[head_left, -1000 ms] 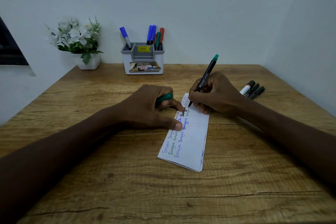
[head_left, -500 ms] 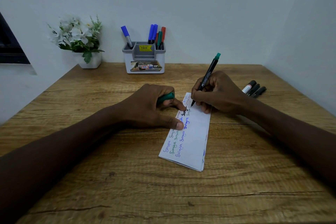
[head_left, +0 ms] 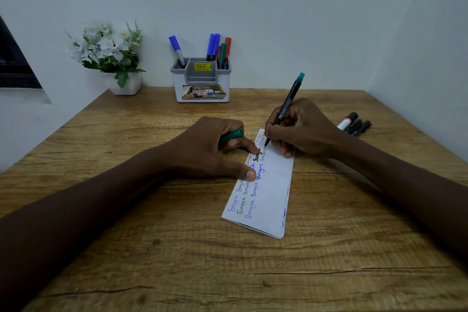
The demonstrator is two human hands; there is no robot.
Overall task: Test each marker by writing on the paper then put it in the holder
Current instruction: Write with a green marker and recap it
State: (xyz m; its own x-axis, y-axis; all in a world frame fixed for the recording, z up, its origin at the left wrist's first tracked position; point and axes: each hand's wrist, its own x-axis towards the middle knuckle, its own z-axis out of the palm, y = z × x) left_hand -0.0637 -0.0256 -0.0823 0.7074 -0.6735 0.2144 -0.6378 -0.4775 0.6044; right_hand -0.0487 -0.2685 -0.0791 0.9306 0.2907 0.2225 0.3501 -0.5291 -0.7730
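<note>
Right hand (head_left: 301,129) grips a black green-ended marker (head_left: 285,109), tip on the folded white paper (head_left: 268,192), while left hand (head_left: 215,147), clutching its green cap (head_left: 231,134), pins that paper to the wooden table (head_left: 177,248).

Two bare, sleeveless forearms (head_left: 101,210)

A single head-worn wide-angle view looks forward and down from the near edge of the worktop (head_left: 177,273). It sits close above both forearms, which enter from the bottom corners. It faces the far wall (head_left: 278,7), taking in the whole worktop; the right wall (head_left: 443,58) bends inward at the frame's edge.
</note>
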